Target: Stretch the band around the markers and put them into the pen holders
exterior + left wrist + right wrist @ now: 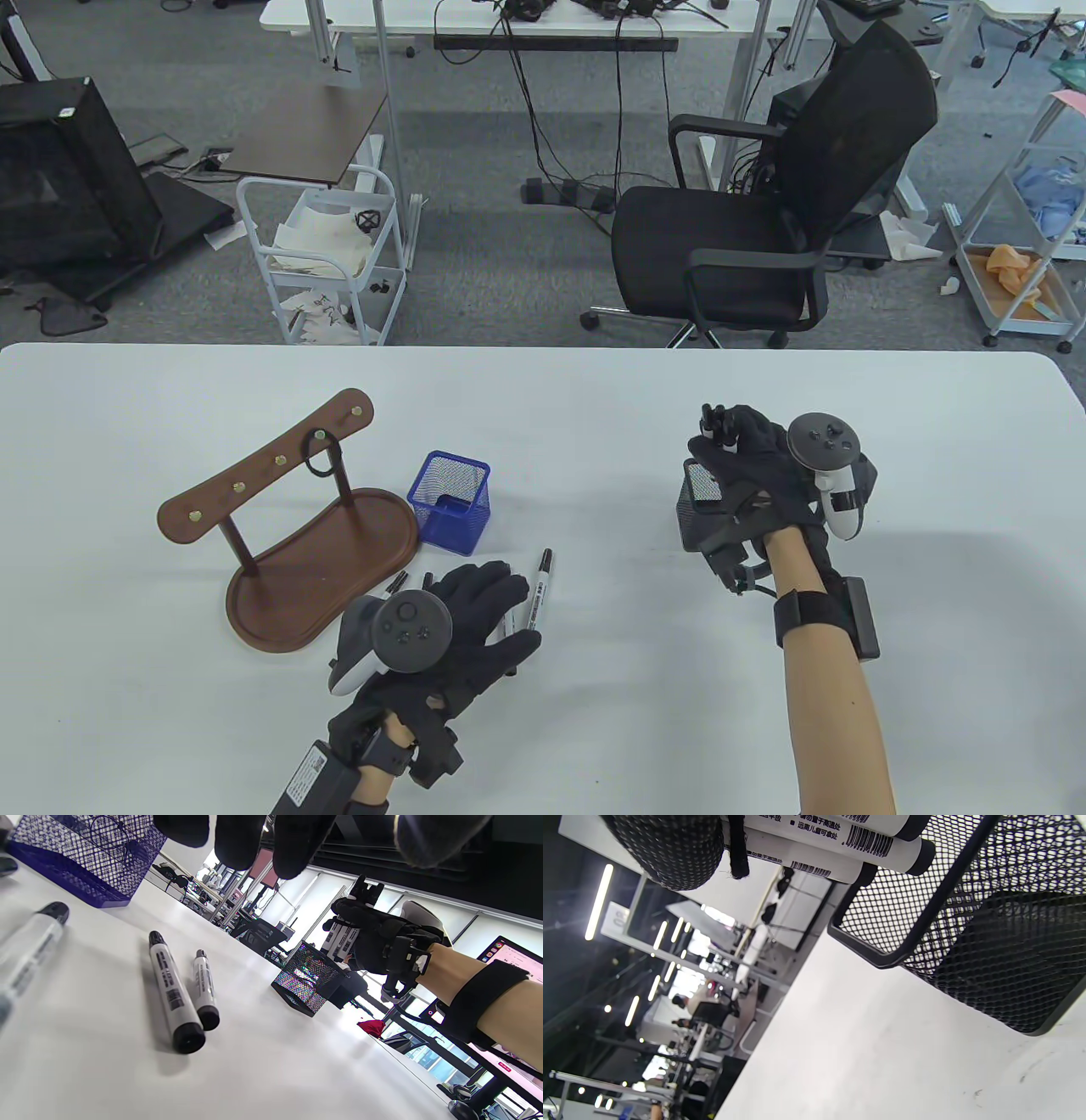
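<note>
My right hand (pixel 736 446) grips a bundle of white markers (pixel 340 939) with black caps, held upright over the black mesh pen holder (pixel 702 509). In the right wrist view a black band (pixel 737 844) wraps the bundle (pixel 840 838), and its lower ends hang at the holder's rim (pixel 882 961). My left hand (pixel 496 603) lies flat with straight fingers above loose markers (pixel 540 584) on the table. Two of these markers (pixel 173 993) lie side by side, and a third (pixel 32 944) lies nearer the blue mesh pen holder (pixel 450 497).
A brown wooden stand (pixel 293 526) with brass hooks sits left of the blue holder; a black band (pixel 322 456) hangs from one hook. Beyond the table's far edge (pixel 543 348) are a black office chair (pixel 764 221) and a white cart (pixel 327 255).
</note>
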The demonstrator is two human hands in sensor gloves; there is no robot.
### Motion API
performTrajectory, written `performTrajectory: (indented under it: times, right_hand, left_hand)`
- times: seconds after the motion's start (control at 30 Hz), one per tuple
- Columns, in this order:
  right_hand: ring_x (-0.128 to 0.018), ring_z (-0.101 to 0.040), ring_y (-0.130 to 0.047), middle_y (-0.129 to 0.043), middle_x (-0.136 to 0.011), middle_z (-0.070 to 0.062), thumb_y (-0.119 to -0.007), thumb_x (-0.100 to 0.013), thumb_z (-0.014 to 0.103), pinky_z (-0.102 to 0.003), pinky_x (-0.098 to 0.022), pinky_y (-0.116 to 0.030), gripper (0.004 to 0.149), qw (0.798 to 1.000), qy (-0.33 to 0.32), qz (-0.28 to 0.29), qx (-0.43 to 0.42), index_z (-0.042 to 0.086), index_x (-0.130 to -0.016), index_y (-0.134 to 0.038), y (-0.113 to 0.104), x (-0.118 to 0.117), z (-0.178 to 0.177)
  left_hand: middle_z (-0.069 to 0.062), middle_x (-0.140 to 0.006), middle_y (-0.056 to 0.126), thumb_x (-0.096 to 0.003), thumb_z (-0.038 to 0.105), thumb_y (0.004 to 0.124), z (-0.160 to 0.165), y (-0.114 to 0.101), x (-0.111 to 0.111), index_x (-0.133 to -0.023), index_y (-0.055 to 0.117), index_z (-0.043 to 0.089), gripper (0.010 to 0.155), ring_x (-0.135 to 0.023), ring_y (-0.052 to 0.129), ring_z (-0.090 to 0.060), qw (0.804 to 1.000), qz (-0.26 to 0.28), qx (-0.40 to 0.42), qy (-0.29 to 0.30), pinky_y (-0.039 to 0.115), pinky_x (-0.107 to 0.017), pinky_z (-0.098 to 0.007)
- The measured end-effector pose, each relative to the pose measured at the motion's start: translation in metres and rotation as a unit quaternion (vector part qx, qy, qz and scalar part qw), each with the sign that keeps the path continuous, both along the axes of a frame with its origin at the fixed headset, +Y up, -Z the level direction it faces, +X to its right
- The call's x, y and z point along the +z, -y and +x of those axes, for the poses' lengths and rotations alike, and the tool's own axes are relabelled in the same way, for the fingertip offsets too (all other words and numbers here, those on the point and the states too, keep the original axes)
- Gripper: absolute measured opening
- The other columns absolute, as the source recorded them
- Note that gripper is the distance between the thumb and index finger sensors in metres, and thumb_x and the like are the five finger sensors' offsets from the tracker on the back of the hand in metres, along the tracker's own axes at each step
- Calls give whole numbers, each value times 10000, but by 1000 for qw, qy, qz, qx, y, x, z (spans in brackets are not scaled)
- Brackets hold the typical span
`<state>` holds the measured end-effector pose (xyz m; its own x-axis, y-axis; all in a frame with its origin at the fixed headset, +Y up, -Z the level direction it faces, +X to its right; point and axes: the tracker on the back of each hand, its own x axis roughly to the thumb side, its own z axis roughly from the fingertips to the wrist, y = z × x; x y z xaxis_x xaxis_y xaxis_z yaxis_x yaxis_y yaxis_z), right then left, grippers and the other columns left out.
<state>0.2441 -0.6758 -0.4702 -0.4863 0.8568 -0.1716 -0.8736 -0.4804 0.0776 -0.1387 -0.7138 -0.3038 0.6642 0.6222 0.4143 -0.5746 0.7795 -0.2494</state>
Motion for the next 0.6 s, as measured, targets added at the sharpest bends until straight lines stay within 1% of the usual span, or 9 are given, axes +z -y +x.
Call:
performTrajectory:
  times: [0.33,0.6]
  right_hand:
    - [-1065,-324,42,-224,-1241,35,-817,-529,461,-623,-627,95,390,998,-9,-32,53,484,-881,-651,12,0,0]
    - [-1053,-345,48,-201,-1236,21,-827,-533,438,-639,-621,83,378,996,-3,-50,75,452,-879,-675,15,1,-1]
  left_hand:
    - [-222,-1301,492,-579,671,636,0,1,-1,-1170,565,175,775,-1159,387,-547,1000,0,0,1,351,-756,-789]
    - [-221,-1301,492,-579,671,636,0,1,-1,-1172,564,173,778,-1160,383,-547,1000,-2,0,1,349,-756,-789]
